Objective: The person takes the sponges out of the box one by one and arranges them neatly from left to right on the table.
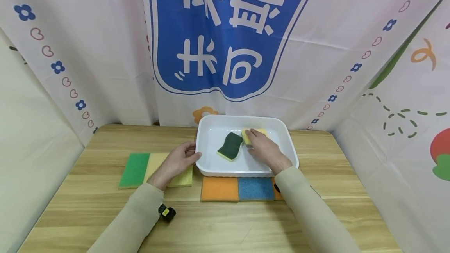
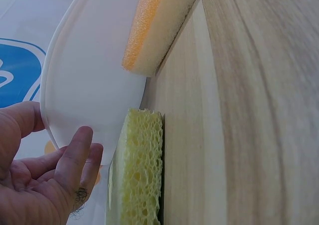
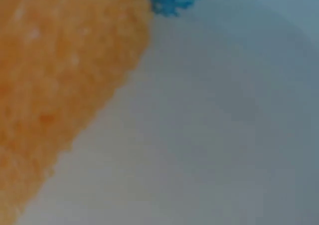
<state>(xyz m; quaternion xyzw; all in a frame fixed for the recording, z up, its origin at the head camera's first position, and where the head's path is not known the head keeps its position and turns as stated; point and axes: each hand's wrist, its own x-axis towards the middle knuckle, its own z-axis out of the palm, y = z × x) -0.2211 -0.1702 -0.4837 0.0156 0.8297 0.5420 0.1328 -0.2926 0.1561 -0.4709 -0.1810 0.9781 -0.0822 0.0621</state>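
A white rectangular tray (image 1: pixel 214 167) stands at the back of the wooden table. My left hand (image 1: pixel 178 161) holds its left rim, thumb over the edge and fingers against the outer wall; the left wrist view shows this hand (image 2: pixel 52 170) beside a porous yellow sponge (image 2: pixel 142 170). Inside the tray, my right hand (image 1: pixel 265 149) grips a yellow sponge (image 1: pixel 261 131), partly hidden under its fingers. Left of it in the tray lies a wavy dark green sponge (image 1: pixel 231 146) with a yellow underside. The right hand is out of sight in its own wrist view.
A green sponge (image 1: pixel 134 170) and yellow sponges (image 1: pixel 183 179) lie left of the tray. Along its front lie an orange sponge (image 1: pixel 220 189), a blue sponge (image 1: pixel 256 189) and another orange sponge (image 1: pixel 277 194), partly under the right sleeve. A printed curtain (image 1: pixel 123 69) hangs behind the table.
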